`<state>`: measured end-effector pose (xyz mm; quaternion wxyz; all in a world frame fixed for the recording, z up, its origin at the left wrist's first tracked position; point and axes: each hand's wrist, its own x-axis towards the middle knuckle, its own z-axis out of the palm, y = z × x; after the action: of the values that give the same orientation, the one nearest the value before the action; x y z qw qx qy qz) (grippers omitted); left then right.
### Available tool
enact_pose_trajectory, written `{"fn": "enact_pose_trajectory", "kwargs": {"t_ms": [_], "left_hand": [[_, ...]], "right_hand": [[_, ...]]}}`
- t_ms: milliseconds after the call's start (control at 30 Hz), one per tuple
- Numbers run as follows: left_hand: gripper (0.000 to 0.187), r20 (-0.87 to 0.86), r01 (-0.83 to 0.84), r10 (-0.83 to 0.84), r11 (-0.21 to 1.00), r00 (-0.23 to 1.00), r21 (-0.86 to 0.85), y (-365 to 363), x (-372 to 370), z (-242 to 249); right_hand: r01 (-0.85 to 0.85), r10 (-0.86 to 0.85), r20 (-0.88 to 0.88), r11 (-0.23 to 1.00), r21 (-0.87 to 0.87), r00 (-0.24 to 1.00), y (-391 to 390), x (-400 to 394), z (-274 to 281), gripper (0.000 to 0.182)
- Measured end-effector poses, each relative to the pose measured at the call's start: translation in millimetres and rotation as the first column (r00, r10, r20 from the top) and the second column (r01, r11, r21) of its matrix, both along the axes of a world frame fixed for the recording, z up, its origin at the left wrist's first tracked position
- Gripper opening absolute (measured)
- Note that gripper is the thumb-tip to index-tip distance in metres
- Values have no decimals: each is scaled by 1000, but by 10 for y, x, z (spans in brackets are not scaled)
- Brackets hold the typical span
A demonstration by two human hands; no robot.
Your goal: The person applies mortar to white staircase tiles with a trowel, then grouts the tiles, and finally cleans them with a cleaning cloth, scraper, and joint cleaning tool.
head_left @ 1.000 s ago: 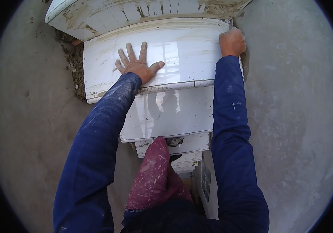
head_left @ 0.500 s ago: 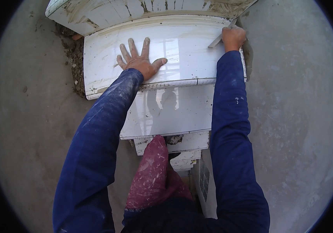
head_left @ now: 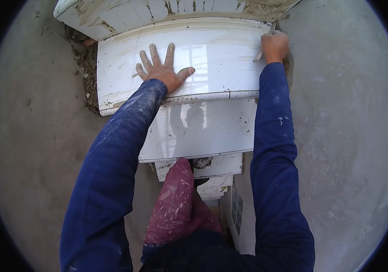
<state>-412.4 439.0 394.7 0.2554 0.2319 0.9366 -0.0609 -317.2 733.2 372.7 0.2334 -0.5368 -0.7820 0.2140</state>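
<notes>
A glossy white stair tread (head_left: 228, 54), smeared with mud, spans the upper middle. My left hand (head_left: 164, 74) lies flat on it, fingers spread, holding nothing. At the tread's right end, close to the wall, my right hand (head_left: 275, 47) is closed around a narrow, flat grey trowel-like tool (head_left: 258, 57). One end of the tool shows beside the fist and the other above it, near the corner with the riser; the middle is covered by my fingers. Behind the tread stands a white riser (head_left: 135, 13) with brown streaks and drips.
Grey plastered walls rise on the left (head_left: 26, 149) and right (head_left: 348, 149). Rough mortar (head_left: 86, 75) fills the gap at the tread's left end. A lower white step (head_left: 216, 122) and several more descend below my leg (head_left: 173, 195).
My right hand has shifted slightly right toward the wall with the tool, which is now turned more upright. My left hand stays in place on the tread.
</notes>
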Motion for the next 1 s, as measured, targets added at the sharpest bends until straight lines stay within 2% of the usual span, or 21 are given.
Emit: {"fn": "enact_pose_trajectory", "kwargs": {"t_ms": [33, 133, 267, 333, 400, 433, 467, 567, 600, 633, 667, 767, 800, 867, 933, 1000], "left_hand": [[104, -1, 2, -2, 1000, 1000, 3, 1, -6, 9], [104, -3, 6, -6, 1000, 1000, 0, -14, -5, 6], [107, -23, 17, -17, 1000, 1000, 4, -47, -7, -42], [109, -34, 25, -24, 1000, 999, 12, -43, -20, -46], [108, -29, 25, -24, 1000, 999, 9, -54, -1, -18], [107, -13, 21, -21, 1000, 1000, 19, -53, 8, 18], [106, 4, 15, -15, 1000, 1000, 28, -58, 21, 64], [107, -9, 28, -27, 999, 1000, 43, -71, 30, 70], [108, -20, 31, -30, 998, 999, 50, -98, 29, 51], [107, -5, 23, -23, 999, 1000, 48, -94, 26, 69], [106, -7, 17, -17, 998, 1000, 61, -101, 34, 86], [103, -1, 18, -18, 998, 1000, 54, -93, 60, 116], [102, 2, 22, -22, 998, 1000, 52, -92, 58, 130], [102, 21, 16, -18, 997, 1000, 79, -127, 52, 76], [99, 62, 11, -15, 998, 998, 56, -123, 59, 220], [98, 40, 19, -24, 993, 999, 116, -189, -36, -208]], "right_hand": [[-9, -3, 128, 996, 93, 992, -61, -1, 61, 24], [30, -31, 37, 999, 34, 999, -49, -61, -21, 24], [-40, 31, -118, 997, -73, 993, -189, -208, 11, 24], [-83, 61, -149, 985, -150, 987, -463, -348, 54, 23], [-109, 29, -264, 949, -296, 964, -794, -541, 68, 21], [-101, 21, -261, 949, -297, 965, -1023, -636, 217, 18], [-219, 163, -237, 948, -232, 958, -1158, -717, 207, 17], [-224, 48, -435, 905, -362, 899, -1302, -751, 172, 17], [-176, 46, -389, 936, -306, 920, -1172, -584, 265, 19], [-86, -62, -465, 953, -289, 883, -1015, -483, 158, 17], [-39, -123, -466, 946, -322, 876, -951, -363, 285, 15], [-146, -148, -528, 868, -475, 836, -969, -523, 104, 16], [-202, -7, -420, 869, -451, 907, -1102, -665, 96, 14], [-364, 151, -462, 833, -417, 874, -1433, -1090, -194, 11], [-444, 39, -582, 688, -573, 812, -1982, -1596, -311, 12], [-525, 255, -485, 626, -576, 836, -2301, -1786, 149, 24]]}}
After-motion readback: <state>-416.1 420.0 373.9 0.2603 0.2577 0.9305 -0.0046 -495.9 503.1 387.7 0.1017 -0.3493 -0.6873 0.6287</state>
